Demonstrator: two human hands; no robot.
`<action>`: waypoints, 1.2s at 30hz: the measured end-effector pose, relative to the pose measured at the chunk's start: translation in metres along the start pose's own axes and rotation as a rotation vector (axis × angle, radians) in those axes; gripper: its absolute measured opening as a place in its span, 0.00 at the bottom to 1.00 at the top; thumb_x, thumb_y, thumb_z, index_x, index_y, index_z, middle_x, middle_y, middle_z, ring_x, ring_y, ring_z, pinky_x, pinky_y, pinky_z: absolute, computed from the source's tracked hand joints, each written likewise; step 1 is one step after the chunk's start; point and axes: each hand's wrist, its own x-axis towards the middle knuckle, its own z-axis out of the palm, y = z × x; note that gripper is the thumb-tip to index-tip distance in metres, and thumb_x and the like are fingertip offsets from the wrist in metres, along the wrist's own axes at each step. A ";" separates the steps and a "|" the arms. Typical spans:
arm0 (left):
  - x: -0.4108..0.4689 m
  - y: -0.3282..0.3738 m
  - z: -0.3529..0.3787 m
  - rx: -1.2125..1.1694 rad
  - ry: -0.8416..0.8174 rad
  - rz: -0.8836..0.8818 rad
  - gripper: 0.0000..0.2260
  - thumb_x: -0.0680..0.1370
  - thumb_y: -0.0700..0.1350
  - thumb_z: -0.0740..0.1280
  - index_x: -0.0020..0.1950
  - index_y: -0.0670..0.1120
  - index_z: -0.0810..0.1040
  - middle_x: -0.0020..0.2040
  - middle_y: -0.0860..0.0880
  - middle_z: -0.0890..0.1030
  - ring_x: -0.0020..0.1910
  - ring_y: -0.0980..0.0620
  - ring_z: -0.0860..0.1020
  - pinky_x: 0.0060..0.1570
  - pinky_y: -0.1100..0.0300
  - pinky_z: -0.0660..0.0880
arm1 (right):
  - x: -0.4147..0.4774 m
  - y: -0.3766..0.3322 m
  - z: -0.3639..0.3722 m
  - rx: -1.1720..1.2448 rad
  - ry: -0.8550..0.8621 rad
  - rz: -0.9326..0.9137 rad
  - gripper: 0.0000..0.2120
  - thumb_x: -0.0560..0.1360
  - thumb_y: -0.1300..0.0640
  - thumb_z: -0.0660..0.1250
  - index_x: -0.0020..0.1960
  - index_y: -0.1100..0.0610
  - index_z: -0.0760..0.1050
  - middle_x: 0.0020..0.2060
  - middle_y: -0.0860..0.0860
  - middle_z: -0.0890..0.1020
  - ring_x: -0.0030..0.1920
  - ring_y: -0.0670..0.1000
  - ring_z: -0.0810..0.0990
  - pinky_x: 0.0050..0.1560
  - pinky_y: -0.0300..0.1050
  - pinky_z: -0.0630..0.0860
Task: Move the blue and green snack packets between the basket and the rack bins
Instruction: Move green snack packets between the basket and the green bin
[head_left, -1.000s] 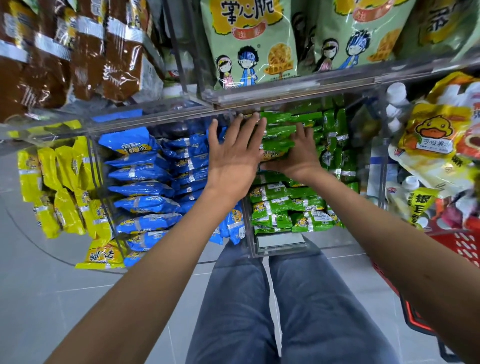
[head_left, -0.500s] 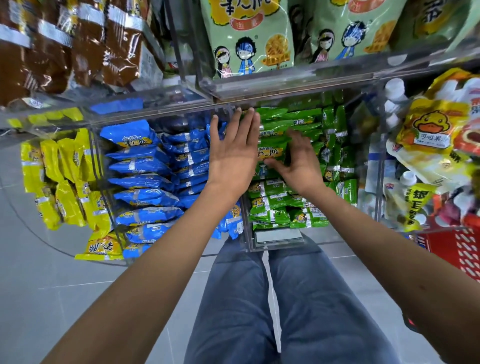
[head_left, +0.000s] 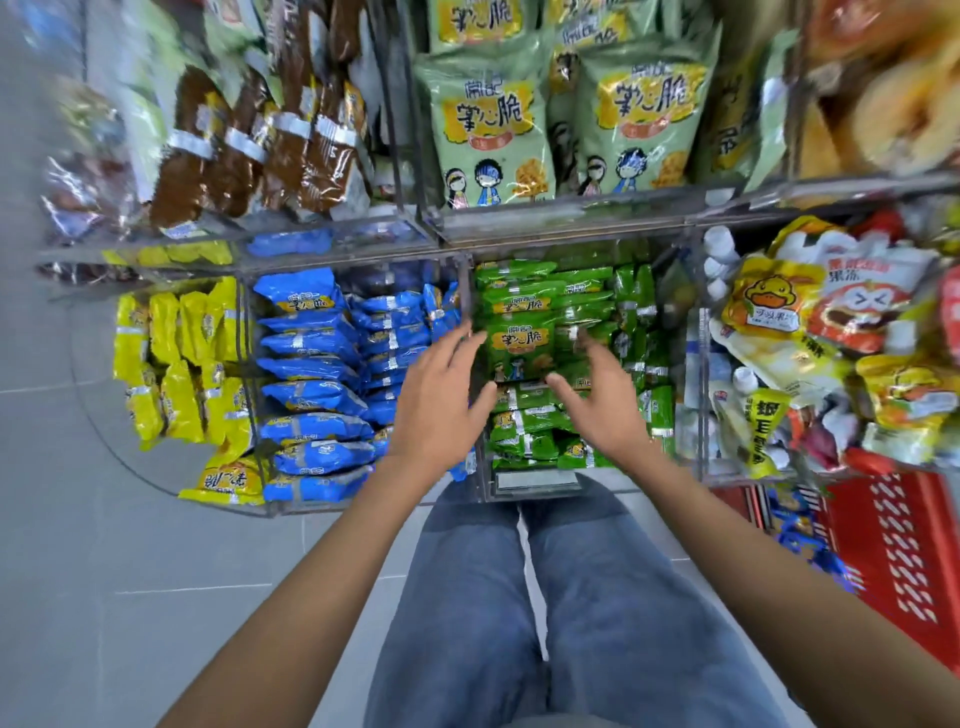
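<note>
A clear rack bin (head_left: 470, 291) holds stacked blue snack packets (head_left: 311, 364) on its left side and green snack packets (head_left: 519, 343) on its right. My left hand (head_left: 441, 395) hovers over the divider between them, fingers relaxed and spread, holding nothing. My right hand (head_left: 602, 400) hangs over the green packets with loosely curved fingers, also empty. Both hands sit just above the green stack without gripping it. A red basket (head_left: 893, 561) stands on the floor at the right, with blue packets (head_left: 800, 525) showing inside.
Yellow packets (head_left: 182, 374) fill the bin to the left. Mixed pouches and bottles (head_left: 810, 332) crowd the bin on the right. Above, an upper shelf carries large green bags (head_left: 493, 114) and brown packets (head_left: 249, 140). My knees in jeans (head_left: 519, 597) are below.
Both hands have drawn back out of the bin toward me and lifted off the green packets. The view has tilted up, showing more of the upper shelf and the red basket.
</note>
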 end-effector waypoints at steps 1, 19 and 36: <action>-0.012 0.001 -0.001 -0.086 -0.021 -0.074 0.23 0.78 0.48 0.63 0.73 0.46 0.66 0.73 0.48 0.67 0.69 0.48 0.67 0.67 0.55 0.62 | -0.012 -0.003 -0.005 0.023 -0.006 -0.001 0.32 0.76 0.47 0.64 0.73 0.60 0.59 0.67 0.58 0.72 0.63 0.58 0.74 0.65 0.53 0.70; -0.157 -0.060 -0.010 -0.745 -0.154 -0.513 0.11 0.78 0.35 0.62 0.60 0.33 0.74 0.52 0.42 0.77 0.43 0.57 0.75 0.47 0.62 0.75 | -0.166 -0.050 -0.013 0.440 0.072 0.318 0.13 0.76 0.60 0.65 0.60 0.61 0.74 0.50 0.58 0.81 0.49 0.52 0.79 0.58 0.47 0.74; -0.108 0.130 0.090 -0.118 -0.855 0.167 0.12 0.79 0.41 0.64 0.61 0.40 0.76 0.58 0.41 0.78 0.60 0.43 0.76 0.64 0.48 0.69 | -0.397 0.062 0.016 1.003 0.805 1.014 0.09 0.78 0.63 0.60 0.58 0.59 0.73 0.46 0.54 0.80 0.37 0.48 0.78 0.39 0.38 0.72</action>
